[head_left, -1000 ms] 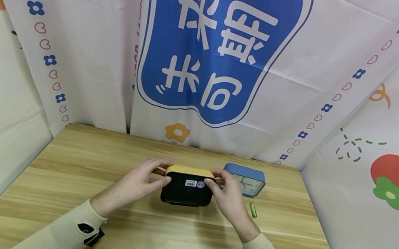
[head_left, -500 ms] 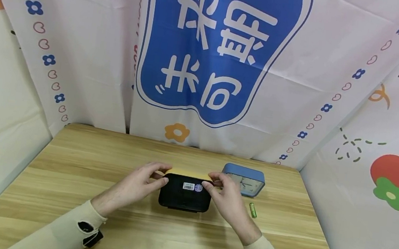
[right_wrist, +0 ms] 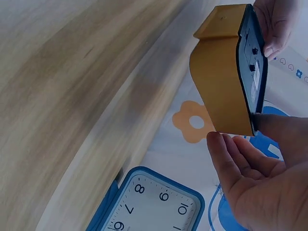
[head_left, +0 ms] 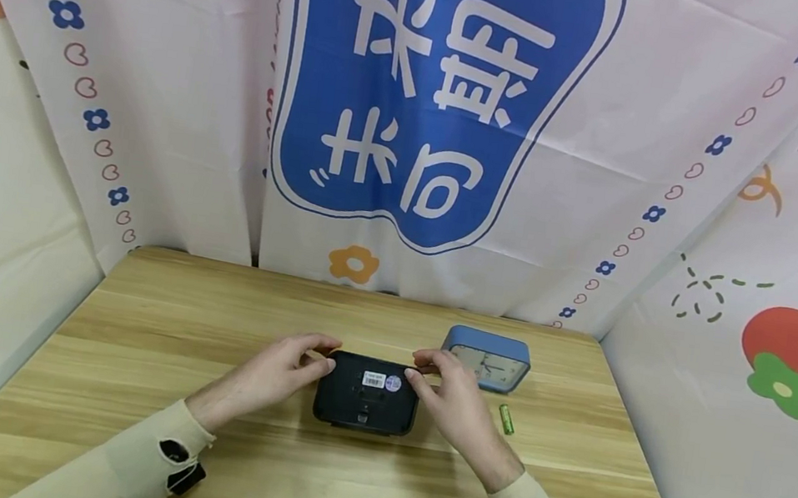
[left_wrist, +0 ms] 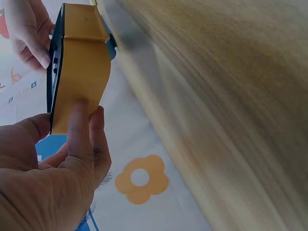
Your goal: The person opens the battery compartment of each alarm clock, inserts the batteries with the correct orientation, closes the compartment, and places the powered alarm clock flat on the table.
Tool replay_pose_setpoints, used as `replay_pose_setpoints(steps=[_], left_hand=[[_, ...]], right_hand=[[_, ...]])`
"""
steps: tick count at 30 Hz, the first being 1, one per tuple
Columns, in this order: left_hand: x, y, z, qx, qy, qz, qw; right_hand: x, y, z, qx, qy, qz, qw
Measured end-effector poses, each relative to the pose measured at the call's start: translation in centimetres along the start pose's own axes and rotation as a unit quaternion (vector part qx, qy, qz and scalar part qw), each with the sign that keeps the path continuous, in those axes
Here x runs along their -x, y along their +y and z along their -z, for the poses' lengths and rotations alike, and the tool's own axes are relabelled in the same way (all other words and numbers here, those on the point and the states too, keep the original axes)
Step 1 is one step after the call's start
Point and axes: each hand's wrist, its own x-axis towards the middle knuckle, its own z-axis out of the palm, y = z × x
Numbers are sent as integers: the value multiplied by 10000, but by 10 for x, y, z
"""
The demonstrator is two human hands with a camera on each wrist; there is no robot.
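A yellow alarm clock (head_left: 365, 406) is held between both hands, its black back with a white barcode label and a round purple sticker turned up toward the head camera. Its face is hidden. At its left upper corner my left hand (head_left: 287, 367) pinches it, thumb on the back rim and fingers on the yellow side (left_wrist: 81, 67). The right hand (head_left: 453, 401) pinches the opposite corner, thumb on the back edge and fingertips against the yellow casing (right_wrist: 219, 82). Small dark knobs (right_wrist: 253, 67) show on the back in the right wrist view.
A blue alarm clock (head_left: 491, 344) stands behind my right hand, its white dial facing me. Nearer lies a green battery (head_left: 506, 420) on the wooden table (head_left: 171, 312). A printed white curtain (head_left: 186, 86) hangs along the table's back edge.
The yellow clock has tipped in both hands, so its back faces further upward and its lower edge has come toward me. The yellow top has gone out of sight in the head view.
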Motion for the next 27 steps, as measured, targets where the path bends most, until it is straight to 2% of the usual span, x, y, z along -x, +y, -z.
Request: replay_pose_setpoints(steps=[9,16,22,27], left_hand=[[-1,-6,-4,250,-348,331,9985],[-2,-10,-6,366,-441,570,9967],[-5,-12,-8,-117,-432,651,9969],[-8,-14,-9,-711,-356,560,9953]], right_hand=[[-1,0,-2,422,63,283,9987],[-1,1,-4,505,68,384,9980],[0,1,-5,483,66,408,9980],[0,1,-6,517,87,394,9979]])
